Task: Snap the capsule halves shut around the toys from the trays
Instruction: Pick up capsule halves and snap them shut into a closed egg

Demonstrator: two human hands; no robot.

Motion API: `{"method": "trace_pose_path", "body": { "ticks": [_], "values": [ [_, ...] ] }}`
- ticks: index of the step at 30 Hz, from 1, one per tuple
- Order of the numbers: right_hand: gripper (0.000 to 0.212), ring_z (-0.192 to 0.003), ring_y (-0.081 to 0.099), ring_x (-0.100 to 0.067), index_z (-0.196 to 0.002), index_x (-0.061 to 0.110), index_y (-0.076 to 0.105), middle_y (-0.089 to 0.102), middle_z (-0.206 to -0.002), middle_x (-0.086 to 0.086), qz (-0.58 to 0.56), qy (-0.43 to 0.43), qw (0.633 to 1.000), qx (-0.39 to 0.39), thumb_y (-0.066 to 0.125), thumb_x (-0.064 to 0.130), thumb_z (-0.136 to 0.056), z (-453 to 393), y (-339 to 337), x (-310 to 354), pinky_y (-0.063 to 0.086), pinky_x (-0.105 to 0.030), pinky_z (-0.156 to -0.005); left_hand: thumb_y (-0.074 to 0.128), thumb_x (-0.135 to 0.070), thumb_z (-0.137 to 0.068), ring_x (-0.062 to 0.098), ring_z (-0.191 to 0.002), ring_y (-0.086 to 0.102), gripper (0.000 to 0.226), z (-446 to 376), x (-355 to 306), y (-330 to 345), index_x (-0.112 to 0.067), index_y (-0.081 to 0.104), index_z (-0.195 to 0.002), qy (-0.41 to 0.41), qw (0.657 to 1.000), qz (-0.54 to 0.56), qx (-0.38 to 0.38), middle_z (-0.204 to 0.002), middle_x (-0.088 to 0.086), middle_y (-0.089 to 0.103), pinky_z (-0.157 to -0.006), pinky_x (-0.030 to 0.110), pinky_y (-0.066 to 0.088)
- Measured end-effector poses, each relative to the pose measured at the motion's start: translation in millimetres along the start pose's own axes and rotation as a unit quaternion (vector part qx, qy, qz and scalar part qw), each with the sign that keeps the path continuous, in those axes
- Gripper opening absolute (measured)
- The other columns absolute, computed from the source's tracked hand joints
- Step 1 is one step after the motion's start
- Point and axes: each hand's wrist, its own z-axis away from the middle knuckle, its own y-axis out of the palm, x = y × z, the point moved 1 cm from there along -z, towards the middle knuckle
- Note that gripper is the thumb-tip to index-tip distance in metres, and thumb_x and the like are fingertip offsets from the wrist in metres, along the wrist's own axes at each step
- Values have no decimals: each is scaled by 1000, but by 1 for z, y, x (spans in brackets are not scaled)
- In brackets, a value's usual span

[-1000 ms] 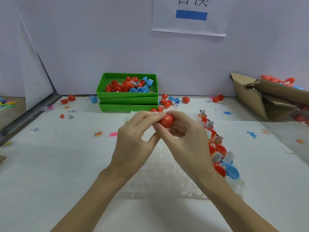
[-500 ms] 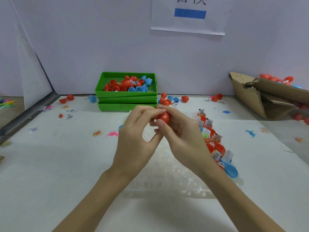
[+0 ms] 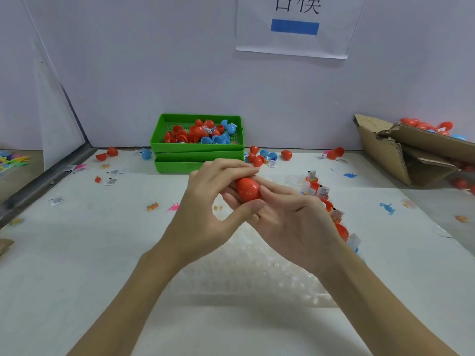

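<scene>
Red glossy plastic egg-shaped capsule point(image 3: 248, 189) held in the air over the middle of the white tabletop point(image 3: 77, 253), between both hands. Left hand point(image 3: 210, 209): long fingers laid over the capsule's top, thumb tip pressing beneath it, so gripping from above and below. Right hand point(image 3: 290, 222): fingers cupped under and behind the capsule, thumb resting on its right flank, also gripping. Long axis runs roughly away from the body, tilted a little left, narrow end farthest. No open seam visible; halves look joined or nearly so, toy inside not visible. Judgement: closing squeeze at or near its end; next move likely a set-down, and the right hand, cradling most of the shell, seems better placed to carry it.

Stack of green plastic perforated trays point(image 3: 198, 158) at the far edge of the tabletop, centre; top one holds loose red and blue capsule halves point(image 3: 198, 134). Row of filled red halves with small white sachets point(image 3: 326, 201) just right of the hands. Torn brown cardboard box point(image 3: 385, 150) at the far right corner, red capsules inside. Clear bubble sheet point(image 3: 252, 276) under the wrists. Small blue rubber dinosaur point(image 3: 387, 208) loose towards the right edge. Pale wall behind, white paper notice point(image 3: 295, 29) taped up.
</scene>
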Motion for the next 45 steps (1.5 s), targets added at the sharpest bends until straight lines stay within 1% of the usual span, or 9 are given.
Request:
{"method": "trace_pose_path", "body": {
  "ticks": [7, 15, 20, 25, 31, 35, 39, 42, 45],
  "values": [
    [44, -138, 52, -40, -134, -4, 62, 55, -143, -29, 1, -11, 1000, -11, 69, 16, -95, -3, -4, -3, 47, -43, -112, 69, -26, -95, 21, -125, 55, 41, -2, -4, 1, -8, 68, -132, 14, 999, 39, 7, -128, 0, 64, -107, 28, 45],
    [35, -124, 65, -35, -122, -3, 70, 67, -127, -23, 39, -29, 998, -29, 60, 18, -97, -4, -1, -8, 57, -35, -97, 65, -16, -98, 23, -124, 58, 31, 1, 1, 7, -2, 69, -126, 44, 998, 39, -3, -127, 3, 66, -106, 35, 48],
    [37, -123, 65, -32, -128, -5, 64, 69, -126, -20, 47, -49, 997, -45, 58, 17, -99, -4, -1, -10, 57, -34, -95, 66, -11, -98, 24, -125, 59, 29, 0, 4, 10, 0, 70, -124, 45, 998, 43, -6, -126, 5, 68, -107, 37, 49],
    [43, -127, 63, -36, -135, -9, 56, 64, -133, -27, 60, -49, 995, -67, 58, 15, -100, -5, 0, -10, 56, -35, -99, 65, -20, -102, 23, -132, 57, 33, 1, 10, 9, -10, 67, -134, -9, 997, 79, 22, -134, 0, 64, -111, 41, 47],
    [42, -132, 58, -40, -140, -9, 52, 60, -139, -28, 49, -17, 998, -47, 56, 8, -102, -2, 0, -1, 52, -40, -106, 71, -28, -98, 24, -133, 56, 39, 1, 11, 8, -13, 65, -134, -1, 998, 63, 21, -137, -2, 63, -110, 44, 48],
    [48, -135, 55, -40, -144, -10, 46, 56, -143, -27, 48, -1, 999, -23, 56, 11, -102, -1, -3, 4, 47, -43, -112, 82, -28, -89, 18, -127, 60, 40, 0, 6, 4, -12, 69, -124, 37, 998, 11, -42, -130, -3, 67, -106, 30, 49],
    [39, -126, 63, -39, -136, -5, 60, 65, -132, -27, 176, -14, 983, -57, 60, 15, -103, -3, -8, 2, 52, -45, -106, 84, -18, -86, 11, -109, 64, 39, 1, 3, 2, -12, 68, -121, 15, 994, -25, -104, -117, -8, 67, -96, 19, 51],
    [35, -115, 70, -36, -128, -2, 67, 72, -120, -23, 236, -48, 965, -106, 67, 15, -98, -4, -10, -2, 57, -41, -99, 85, -14, -86, 15, -105, 63, 42, 0, 3, 1, -17, 65, -123, -8, 997, -8, -72, -117, -10, 65, -93, 20, 52],
    [37, -111, 72, -32, -129, 0, 66, 75, -117, -19, 250, -71, 956, -137, 68, 15, -95, -3, -11, 0, 59, -38, -96, 82, -26, -88, 16, -112, 62, 42, -2, 4, 0, -29, 63, -127, -52, 996, 58, -35, -122, -11, 66, -94, 16, 49]
  ]
}}
